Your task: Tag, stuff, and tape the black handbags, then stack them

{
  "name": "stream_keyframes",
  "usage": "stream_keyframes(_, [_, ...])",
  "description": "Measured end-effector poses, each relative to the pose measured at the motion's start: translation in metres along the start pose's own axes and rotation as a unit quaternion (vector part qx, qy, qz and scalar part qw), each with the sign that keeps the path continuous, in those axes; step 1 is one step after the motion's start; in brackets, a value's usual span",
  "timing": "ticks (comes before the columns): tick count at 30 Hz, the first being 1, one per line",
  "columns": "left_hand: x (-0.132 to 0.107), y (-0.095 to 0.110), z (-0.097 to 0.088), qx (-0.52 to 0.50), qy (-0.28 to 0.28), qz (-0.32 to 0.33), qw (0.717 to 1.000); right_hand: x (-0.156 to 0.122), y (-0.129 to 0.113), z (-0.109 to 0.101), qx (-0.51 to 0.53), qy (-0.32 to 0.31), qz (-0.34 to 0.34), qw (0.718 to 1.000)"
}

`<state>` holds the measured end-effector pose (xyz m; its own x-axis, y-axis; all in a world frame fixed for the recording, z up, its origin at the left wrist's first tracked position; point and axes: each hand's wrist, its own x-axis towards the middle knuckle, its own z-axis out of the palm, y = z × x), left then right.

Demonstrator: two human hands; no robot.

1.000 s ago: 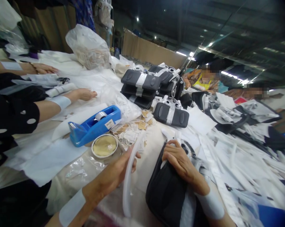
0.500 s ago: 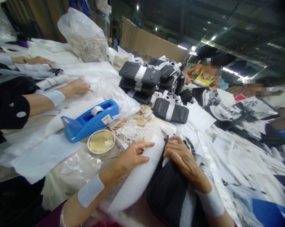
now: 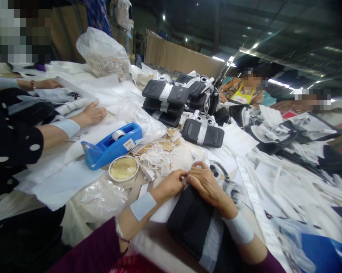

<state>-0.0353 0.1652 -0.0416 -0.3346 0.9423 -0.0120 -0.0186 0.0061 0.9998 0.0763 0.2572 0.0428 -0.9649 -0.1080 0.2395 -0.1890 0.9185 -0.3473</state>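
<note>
A black padded bag lies tilted in front of me, with a translucent white band across it. My right hand is closed over the bag's far end, fingers curled at the edge. Just left of it, my left hand has its fingertips pinched together, meeting the right hand's fingers at the bag's corner. Whatever is in that pinch is too small or hidden to make out. Beyond the hands, pale wrapped parts and a dark loop show at the bag's far side. White sheet material lies under the left forearm.
Left of my hands are a blue tape dispenser, a round tub of yellowish paste and a heap of stringed tags. Banded black bags stand stacked beyond. A co-worker's hand works at the left; white strips cover the right.
My left hand has moved right from above the white sheet, its fingers closing beside my right hand. A white strip now shows raised near the co-worker's hands.
</note>
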Motion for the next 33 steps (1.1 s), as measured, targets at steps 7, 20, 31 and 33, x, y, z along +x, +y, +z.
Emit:
stream_keyframes(7, [-0.053,0.009,-0.035,0.037,-0.015,0.023,0.999,0.01,0.011,0.029,-0.073,-0.08,0.003,0.994])
stream_keyframes(20, [-0.119,0.014,-0.065,0.218,-0.128,0.146,0.957,0.013,0.016,0.031,-0.037,-0.066,0.012,0.997])
stream_keyframes(31, [-0.096,0.02,-0.035,0.169,0.012,-0.015,0.985,0.005,0.009,0.014,0.165,0.021,0.006,0.986])
stream_keyframes(33, [-0.09,0.021,-0.029,0.193,0.038,-0.025,0.98,0.004,0.007,0.011,0.202,0.024,0.001,0.979])
